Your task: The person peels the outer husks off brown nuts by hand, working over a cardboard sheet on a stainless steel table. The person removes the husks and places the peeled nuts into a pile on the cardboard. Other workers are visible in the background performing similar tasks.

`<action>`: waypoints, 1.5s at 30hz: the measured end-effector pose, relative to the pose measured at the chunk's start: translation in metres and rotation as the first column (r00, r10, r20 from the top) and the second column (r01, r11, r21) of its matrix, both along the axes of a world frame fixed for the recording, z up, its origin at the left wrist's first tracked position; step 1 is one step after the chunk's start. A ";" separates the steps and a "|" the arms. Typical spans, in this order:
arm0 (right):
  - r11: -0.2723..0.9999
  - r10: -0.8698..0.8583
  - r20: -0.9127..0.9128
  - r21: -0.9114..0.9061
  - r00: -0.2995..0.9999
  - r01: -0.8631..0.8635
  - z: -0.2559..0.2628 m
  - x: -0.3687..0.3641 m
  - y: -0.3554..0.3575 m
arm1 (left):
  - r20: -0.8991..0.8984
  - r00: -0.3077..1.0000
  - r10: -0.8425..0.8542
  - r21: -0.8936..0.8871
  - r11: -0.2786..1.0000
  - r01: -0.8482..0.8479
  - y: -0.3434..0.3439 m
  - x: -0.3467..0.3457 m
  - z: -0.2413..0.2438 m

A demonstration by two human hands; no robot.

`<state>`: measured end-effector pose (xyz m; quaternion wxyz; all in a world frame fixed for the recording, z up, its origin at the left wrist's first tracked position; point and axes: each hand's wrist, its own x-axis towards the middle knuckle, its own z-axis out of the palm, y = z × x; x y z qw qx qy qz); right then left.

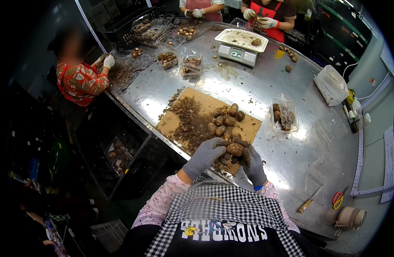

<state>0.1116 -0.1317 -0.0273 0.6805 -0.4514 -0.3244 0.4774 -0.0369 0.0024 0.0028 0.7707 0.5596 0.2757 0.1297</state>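
My left hand [206, 157], in a grey knit glove, and my right hand [253, 163], gloved the same way, hold a brown taro corm [235, 149] between their fingers. They are above the near edge of a cardboard sheet [253, 123]. A pile of small taro corms [229, 120] lies on the sheet just beyond my hands. Left of the pile, dark peelings and soil [187, 119] cover much of the cardboard. A clear plastic clamshell box [284, 114] with several corms stands to the right.
On the steel table [267, 83] are a digital scale [237, 53], filled clamshells [190, 64], a wooden-handled knife [305, 205], red-and-yellow-handled scissors [338, 199] and a lidded container [350, 217]. A black crate [116, 160] stands below the left edge. Co-workers with gloved hands [109, 61] work around the table.
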 end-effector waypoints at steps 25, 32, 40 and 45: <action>0.992 0.004 0.296 -0.124 0.955 0.034 -0.008 -0.001 0.001 | -0.115 0.993 0.005 0.230 0.973 0.022 0.001 0.003 -0.006; 0.995 -0.041 0.490 -0.064 0.871 0.083 -0.001 -0.003 0.003 | -0.019 1.000 -0.025 0.094 0.995 0.026 0.001 -0.001 0.000; 0.985 0.010 0.273 -0.170 0.962 0.038 -0.016 0.000 0.000 | -0.001 1.000 -0.031 0.142 0.989 0.030 -0.004 0.003 0.006; 0.974 0.059 0.375 -0.226 0.925 0.030 -0.017 -0.005 0.003 | -0.069 0.997 0.037 0.335 0.942 -0.012 0.001 0.010 -0.007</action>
